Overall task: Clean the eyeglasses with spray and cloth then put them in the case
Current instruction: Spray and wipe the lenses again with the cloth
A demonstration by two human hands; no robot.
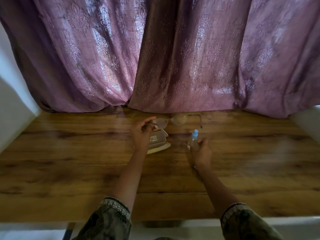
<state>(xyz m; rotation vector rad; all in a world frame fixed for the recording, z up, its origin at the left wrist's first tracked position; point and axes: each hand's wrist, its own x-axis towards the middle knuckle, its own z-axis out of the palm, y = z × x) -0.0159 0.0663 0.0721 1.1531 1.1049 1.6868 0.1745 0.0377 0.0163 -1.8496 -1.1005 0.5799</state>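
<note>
Both hands are at the spraying step: the left hand (142,134) pinches a temple of the eyeglasses (176,120) just above the case (158,139), while the right hand (201,153) seemingly clasps the spray bottle (193,140), which next needs aiming at the lenses.
</note>
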